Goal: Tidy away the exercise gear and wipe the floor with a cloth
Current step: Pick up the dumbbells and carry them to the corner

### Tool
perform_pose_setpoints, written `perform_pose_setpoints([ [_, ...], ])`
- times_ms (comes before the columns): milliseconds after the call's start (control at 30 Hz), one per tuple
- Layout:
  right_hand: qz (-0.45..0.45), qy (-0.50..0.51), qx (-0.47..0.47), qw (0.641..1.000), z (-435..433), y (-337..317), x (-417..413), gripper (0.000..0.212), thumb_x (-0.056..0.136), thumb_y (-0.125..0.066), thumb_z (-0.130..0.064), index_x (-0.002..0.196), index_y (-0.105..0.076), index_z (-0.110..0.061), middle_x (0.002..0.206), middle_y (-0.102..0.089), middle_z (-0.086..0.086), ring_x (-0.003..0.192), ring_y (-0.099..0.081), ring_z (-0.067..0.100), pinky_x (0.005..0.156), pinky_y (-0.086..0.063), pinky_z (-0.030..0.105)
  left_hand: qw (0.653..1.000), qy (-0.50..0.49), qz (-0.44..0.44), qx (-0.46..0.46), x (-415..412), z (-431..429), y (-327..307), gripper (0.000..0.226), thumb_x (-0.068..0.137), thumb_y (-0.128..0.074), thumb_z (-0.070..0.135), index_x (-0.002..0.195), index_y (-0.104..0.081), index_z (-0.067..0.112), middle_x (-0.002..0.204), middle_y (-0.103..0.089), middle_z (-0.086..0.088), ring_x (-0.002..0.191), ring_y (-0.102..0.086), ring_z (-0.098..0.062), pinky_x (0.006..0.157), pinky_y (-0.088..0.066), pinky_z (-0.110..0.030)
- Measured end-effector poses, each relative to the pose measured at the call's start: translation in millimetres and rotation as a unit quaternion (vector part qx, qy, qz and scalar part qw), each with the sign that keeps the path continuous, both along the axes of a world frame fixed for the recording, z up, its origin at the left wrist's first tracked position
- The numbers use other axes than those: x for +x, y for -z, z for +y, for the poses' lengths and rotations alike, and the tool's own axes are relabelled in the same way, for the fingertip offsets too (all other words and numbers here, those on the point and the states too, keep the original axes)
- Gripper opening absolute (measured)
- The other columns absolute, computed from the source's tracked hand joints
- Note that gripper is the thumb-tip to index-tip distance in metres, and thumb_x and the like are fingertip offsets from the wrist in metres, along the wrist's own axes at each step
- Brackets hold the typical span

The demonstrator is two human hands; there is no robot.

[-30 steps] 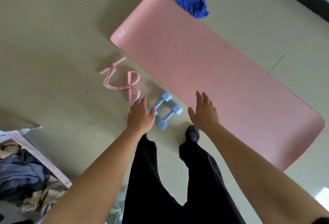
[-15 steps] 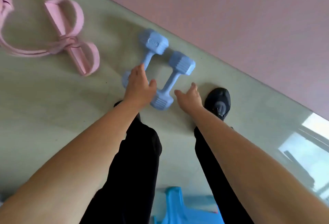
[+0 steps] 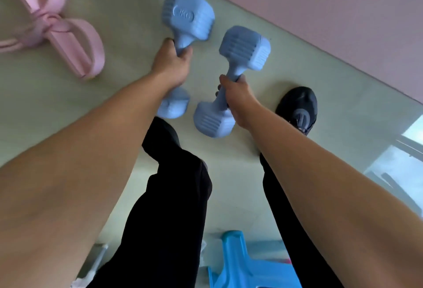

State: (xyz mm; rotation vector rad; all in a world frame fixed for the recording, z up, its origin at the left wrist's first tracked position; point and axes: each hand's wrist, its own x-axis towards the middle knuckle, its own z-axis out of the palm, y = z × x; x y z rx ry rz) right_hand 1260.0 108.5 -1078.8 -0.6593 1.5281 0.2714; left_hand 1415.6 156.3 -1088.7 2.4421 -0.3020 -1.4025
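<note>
The left hand (image 3: 171, 63) is curled round the handle of the left dumbbell (image 3: 187, 15), and the right hand (image 3: 235, 95) is wrapped round the handle of the right dumbbell (image 3: 246, 47). Both weights sit low over the floor (image 3: 57, 109), between the pink resistance band (image 3: 68, 33) and the yoga mat (image 3: 320, 8).

The two near heads are close together, so they could knock as they rise. The right one hangs just beside the black shoe (image 3: 297, 104), and a slipping grip would drop it on the foot. The blue stool (image 3: 238, 262) behind the legs could trip a backward step.

Whether either dumbbell has left the floor is unclear. The fingertips are hidden under the handles, the stamped marking is blurred, and no cloth shows.
</note>
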Motion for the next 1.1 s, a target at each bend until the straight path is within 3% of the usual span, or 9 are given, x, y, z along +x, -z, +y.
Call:
perform_pose_setpoints([
  [67, 0.005, 0.002, -0.004, 1.000, -4, -31, -6, 0.008, 0.098, -0.055, -0.022, 0.099, -0.049, -0.016, 0.083, -0.057, 0.003, 0.078, -0.056, 0.019, 0.086, -0.053, 0.040, 0.997, -0.062, 0.030, -0.015, -7, 2, -30, 0.032, 0.083, -0.052, 0.045, 0.094, -0.049, 0.015, 0.089, -0.060, -0.007, 0.086, -0.065, -0.032, 0.077, -0.053, -0.041],
  [133, 0.018, 0.017, -0.021, 0.999, -9, -71, -10, 0.005, 0.097, -0.055, -0.020, 0.095, -0.051, -0.017, 0.079, -0.056, 0.003, 0.074, -0.055, 0.019, 0.080, -0.050, 0.037, 0.991, -0.127, 0.044, -0.028, -13, -2, -70, 0.027, 0.078, -0.053, 0.041, 0.089, -0.051, 0.016, 0.084, -0.060, -0.005, 0.074, -0.059, -0.024, 0.066, -0.048, -0.034],
  [267, 0.030, 0.019, -0.072, 0.997, -29, -170, -13, 0.006, 0.092, -0.052, -0.016, 0.086, -0.051, -0.018, 0.070, -0.052, 0.001, 0.068, -0.050, 0.019, 0.069, -0.045, 0.033, 0.972, -0.220, 0.053, -0.058, -23, -24, -172, 0.008, 0.088, -0.051, 0.022, 0.083, -0.048, 0.016, 0.066, -0.052, 0.000, 0.055, -0.049, -0.016, 0.051, -0.038, -0.023],
  [500, -0.029, 0.030, -0.182, 0.982, -109, -404, -9, 0.008, 0.088, -0.050, -0.015, 0.081, -0.052, -0.016, 0.064, -0.050, 0.001, 0.062, -0.046, 0.020, 0.061, -0.042, 0.034, 0.959, -0.218, 0.023, -0.178, -20, -82, -427, 0.015, 0.096, -0.054, 0.027, 0.089, -0.049, 0.015, 0.073, -0.054, -0.001, 0.063, -0.051, -0.016, 0.048, -0.040, -0.018],
  [600, -0.060, 0.061, -0.251, 0.964, -149, -530, -8, 0.011, 0.087, -0.049, -0.015, 0.076, -0.051, -0.018, 0.059, -0.049, -0.002, 0.057, -0.045, 0.018, 0.060, -0.043, 0.033, 0.952, -0.179, -0.012, -0.249, -22, -111, -555, 0.020, 0.100, -0.050, 0.033, 0.090, -0.047, 0.016, 0.076, -0.055, 0.000, 0.064, -0.053, -0.013, 0.059, -0.044, -0.022],
  [733, -0.111, 0.118, -0.352, 0.922, -189, -689, -17, 0.009, 0.082, -0.047, -0.020, 0.074, -0.049, -0.017, 0.058, -0.050, -0.002, 0.054, -0.046, 0.018, 0.058, -0.042, 0.032, 0.926, -0.138, -0.063, -0.346, -29, -151, -717, 0.022, 0.101, -0.048, 0.036, 0.092, -0.048, 0.015, 0.074, -0.055, 0.003, 0.064, -0.055, -0.012, 0.067, -0.048, -0.031],
  [867, -0.160, 0.180, -0.462, 0.854, -208, -824, -36, 0.011, 0.085, -0.045, -0.015, 0.074, -0.046, -0.012, 0.063, -0.048, 0.005, 0.057, -0.044, 0.020, 0.057, -0.039, 0.032, 0.873, -0.070, -0.115, -0.469, -39, -180, -857, 0.023, 0.101, -0.048, 0.033, 0.091, -0.050, 0.013, 0.072, -0.054, 0.000, 0.058, -0.052, -0.008, 0.059, -0.045, -0.018],
  [1000, -0.182, 0.215, -0.564, 0.776, -192, -933, -66, 0.010, 0.088, -0.043, -0.010, 0.080, -0.047, -0.012, 0.070, -0.045, 0.011, 0.063, -0.041, 0.020, 0.054, -0.038, 0.028, 0.807, -0.002, -0.133, -0.575, -51, -178, -966, 0.029, 0.100, -0.050, 0.036, 0.096, -0.049, 0.007, 0.071, -0.053, -0.001, 0.058, -0.051, -0.009, 0.058, -0.046, -0.021],
  [1100, -0.165, 0.250, -0.618, 0.727, -168, -979, -89, 0.011, 0.089, -0.044, -0.011, 0.080, -0.049, -0.008, 0.067, -0.048, 0.012, 0.061, -0.044, 0.020, 0.048, -0.039, 0.022, 0.765, 0.051, -0.117, -0.632, -60, -164, -1009, 0.026, 0.101, -0.050, 0.033, 0.096, -0.048, 0.008, 0.072, -0.052, -0.001, 0.061, -0.050, -0.010, 0.058, -0.044, -0.019],
])
